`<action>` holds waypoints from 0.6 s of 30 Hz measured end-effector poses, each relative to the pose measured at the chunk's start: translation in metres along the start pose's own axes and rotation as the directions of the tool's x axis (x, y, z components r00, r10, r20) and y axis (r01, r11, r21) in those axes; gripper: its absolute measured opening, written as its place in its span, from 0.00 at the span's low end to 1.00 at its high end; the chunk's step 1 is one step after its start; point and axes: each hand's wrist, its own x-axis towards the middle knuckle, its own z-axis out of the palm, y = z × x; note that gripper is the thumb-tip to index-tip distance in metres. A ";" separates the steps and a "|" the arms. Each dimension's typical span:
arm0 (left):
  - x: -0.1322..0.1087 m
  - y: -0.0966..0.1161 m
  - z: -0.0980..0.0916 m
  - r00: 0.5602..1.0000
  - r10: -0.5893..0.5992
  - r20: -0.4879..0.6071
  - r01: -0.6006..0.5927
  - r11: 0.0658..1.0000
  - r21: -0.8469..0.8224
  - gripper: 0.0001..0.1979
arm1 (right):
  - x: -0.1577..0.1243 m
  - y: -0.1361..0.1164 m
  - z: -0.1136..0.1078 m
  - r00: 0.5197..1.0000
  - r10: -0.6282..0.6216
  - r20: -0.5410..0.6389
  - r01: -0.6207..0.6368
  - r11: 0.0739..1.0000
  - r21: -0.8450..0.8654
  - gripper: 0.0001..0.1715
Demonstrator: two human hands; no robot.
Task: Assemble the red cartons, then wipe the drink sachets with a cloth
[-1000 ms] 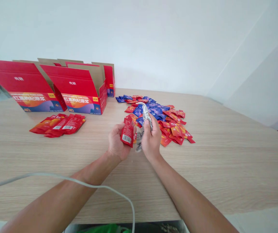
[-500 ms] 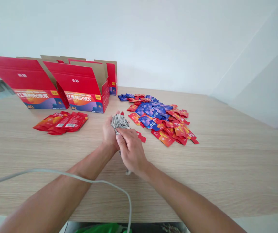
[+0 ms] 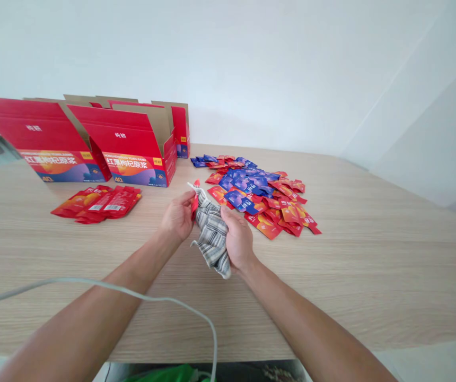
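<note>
My left hand (image 3: 178, 217) is closed on a red sachet (image 3: 194, 206) that stands upright at its fingertips, against the edge of a cloth. That grey-and-white striped cloth (image 3: 212, 233) is gripped by my right hand (image 3: 238, 240), its thumb on top and its fingers hidden behind. One end of the cloth hangs down toward me. Just beyond my hands lies a loose heap of blue sachets (image 3: 246, 183) and red sachets (image 3: 291, 209). To the left, a smaller group of red sachets (image 3: 101, 204) rests on the table.
Open red cartons (image 3: 122, 140) stand at the back left with their flaps up, with another open carton (image 3: 181, 130) behind. A pale cable (image 3: 148, 298) crosses in front of my left forearm. The wood-grain table (image 3: 371, 254) meets a white wall (image 3: 271, 69).
My hands have drawn apart, and the bunched cloth has opened out between them. A red sachet now shows upright in my left hand, while my right hand has shifted slightly right.
</note>
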 end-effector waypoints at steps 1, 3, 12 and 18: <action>-0.002 -0.003 0.000 1.000 -0.019 0.016 0.019 1.000 0.019 0.07 | 0.000 0.000 0.000 1.000 0.003 -0.012 -0.003 1.000 0.019 0.20; -0.007 -0.007 -0.001 0.997 -0.040 0.067 0.036 0.998 0.056 0.07 | -0.001 -0.001 0.001 1.000 0.012 -0.028 -0.011 0.999 0.041 0.20; 0.001 0.001 -0.003 0.980 0.189 0.067 -0.192 0.980 0.046 0.17 | 0.015 -0.011 -0.019 0.965 -0.165 -0.203 0.148 0.984 -0.100 0.18; -0.010 -0.023 0.001 0.996 0.023 0.082 -0.026 0.999 0.040 0.14 | 0.033 -0.025 -0.042 0.645 -0.760 0.079 0.540 0.379 -0.752 0.26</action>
